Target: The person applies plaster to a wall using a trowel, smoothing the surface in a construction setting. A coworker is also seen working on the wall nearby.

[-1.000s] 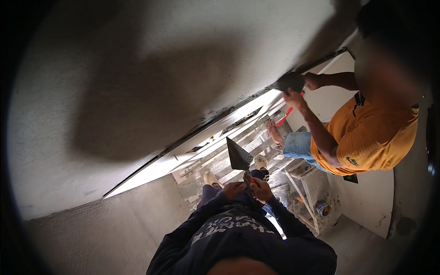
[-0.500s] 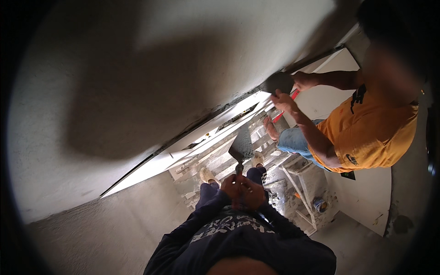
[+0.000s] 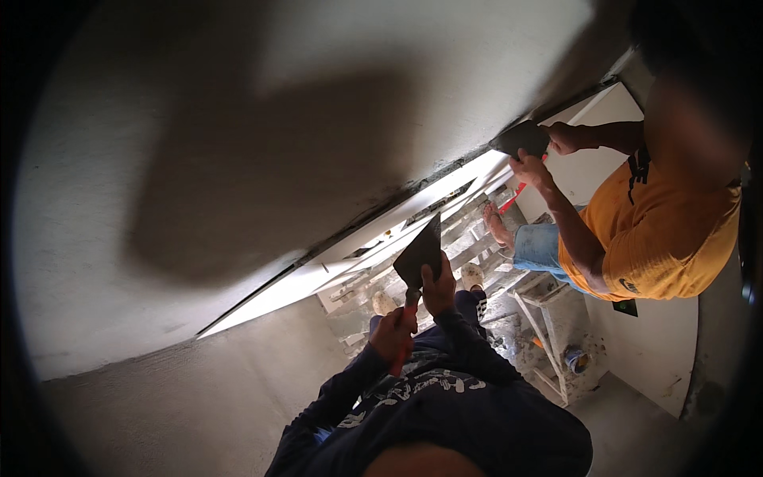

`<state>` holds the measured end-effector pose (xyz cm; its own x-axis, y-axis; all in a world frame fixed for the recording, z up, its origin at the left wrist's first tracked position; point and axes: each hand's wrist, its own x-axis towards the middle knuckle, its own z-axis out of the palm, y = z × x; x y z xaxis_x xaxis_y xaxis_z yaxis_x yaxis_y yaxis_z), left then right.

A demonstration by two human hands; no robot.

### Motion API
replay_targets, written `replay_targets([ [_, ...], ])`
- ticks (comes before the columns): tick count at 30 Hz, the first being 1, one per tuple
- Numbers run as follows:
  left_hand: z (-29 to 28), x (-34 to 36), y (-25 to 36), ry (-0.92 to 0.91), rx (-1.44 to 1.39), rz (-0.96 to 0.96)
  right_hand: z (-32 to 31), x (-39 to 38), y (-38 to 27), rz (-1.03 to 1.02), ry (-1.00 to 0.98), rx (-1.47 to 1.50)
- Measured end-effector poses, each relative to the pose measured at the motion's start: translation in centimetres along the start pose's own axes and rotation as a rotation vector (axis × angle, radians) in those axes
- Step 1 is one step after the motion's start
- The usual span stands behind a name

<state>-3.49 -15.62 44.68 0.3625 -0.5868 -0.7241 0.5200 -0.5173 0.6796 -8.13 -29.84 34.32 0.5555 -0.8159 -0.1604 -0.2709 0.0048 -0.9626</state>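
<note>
As your left hand (image 3: 393,332) wraps firmly round the red handle (image 3: 400,360) of a pointed trowel (image 3: 415,261) with a dark, triangular metal blade (image 3: 424,251), your right hand (image 3: 439,288) touches the blade's right edge, thumb lying over its near face; whether that grip pinches the metal, you cannot tell. The trowel sits in front of your torso, its long axis running up and away from you, leaning slightly right. Your left hand is at the near end, your right beside the blade, and the tip points toward the grey plastered wall (image 3: 342,143), apart from it. To your right, a co-worker in an orange T-shirt (image 3: 660,246) holds a dark, flat-bladed tool (image 3: 524,138) near the wall's lower edge.
</note>
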Motion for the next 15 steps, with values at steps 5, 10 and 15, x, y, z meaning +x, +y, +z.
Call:
replay_targets([
  [5,-2.7,-1.7,3.7,-0.151,-0.342,-0.116,2.7,1.4,-0.7,-0.053,0.072,-0.006],
  [10,-5.4,-1.5,7.3,-0.353,-0.435,-0.042,5.2,4.2,-0.3,-0.101,0.188,-0.031],
  [15,-8.1,-4.7,10.5,-0.374,-0.2,0.259,6.9,5.6,-0.1,-0.073,0.456,-0.016],
])
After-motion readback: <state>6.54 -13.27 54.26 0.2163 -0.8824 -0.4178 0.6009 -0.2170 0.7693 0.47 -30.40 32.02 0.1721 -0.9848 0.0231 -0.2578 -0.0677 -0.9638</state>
